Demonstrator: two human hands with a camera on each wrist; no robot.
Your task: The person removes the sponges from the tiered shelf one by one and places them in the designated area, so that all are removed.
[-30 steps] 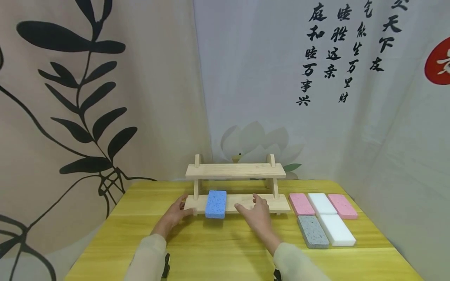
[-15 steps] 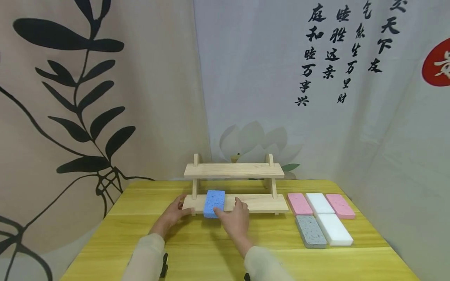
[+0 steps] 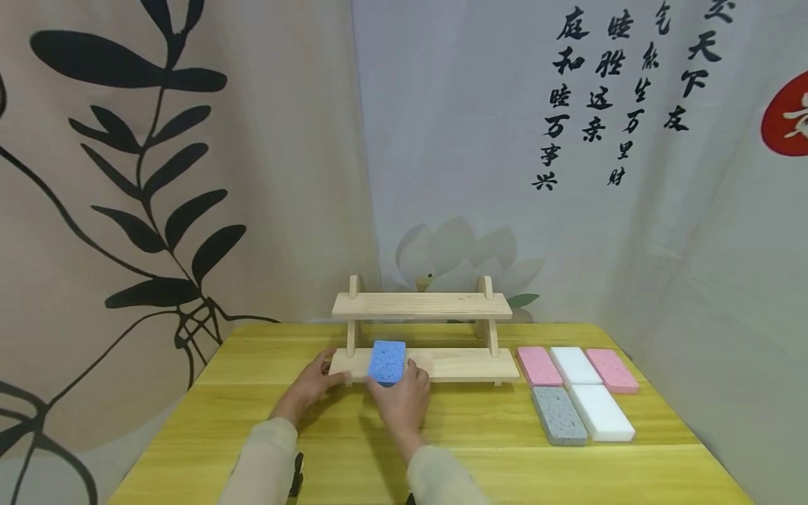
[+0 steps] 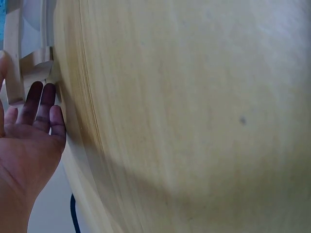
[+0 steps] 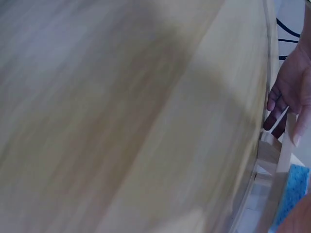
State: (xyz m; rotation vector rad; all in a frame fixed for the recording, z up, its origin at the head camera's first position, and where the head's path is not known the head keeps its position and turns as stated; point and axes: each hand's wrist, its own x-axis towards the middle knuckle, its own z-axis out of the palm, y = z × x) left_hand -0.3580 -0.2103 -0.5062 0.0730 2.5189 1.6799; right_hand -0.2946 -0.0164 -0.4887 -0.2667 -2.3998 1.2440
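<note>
A blue sponge (image 3: 387, 360) lies flat on the lower board of a two-tier wooden rack (image 3: 461, 365), left of its middle. My right hand (image 3: 404, 403) grips the sponge, thumb at its front edge and fingers along its right side. At the left end of the same board, my left hand (image 3: 311, 386) holds the rack, its thumb on the front edge. In the left wrist view the other fingers (image 4: 46, 104) stretch out beside the board's end. The right wrist view catches only a corner of the blue sponge (image 5: 293, 194) and part of my right hand (image 5: 297, 218).
To the right on the wooden table (image 3: 315, 456) lie a grey sponge (image 3: 559, 415), two white blocks (image 3: 601, 412) and two pink sponges (image 3: 539, 366), close together. The rack's upper board (image 3: 421, 304) overhangs behind the lower one. Printed cloth (image 3: 480, 140) hangs behind the table.
My right hand has moved left to the blue sponge and taken hold of it. The sponge has shifted slightly back on the board. My left hand stays at the rack's end.
</note>
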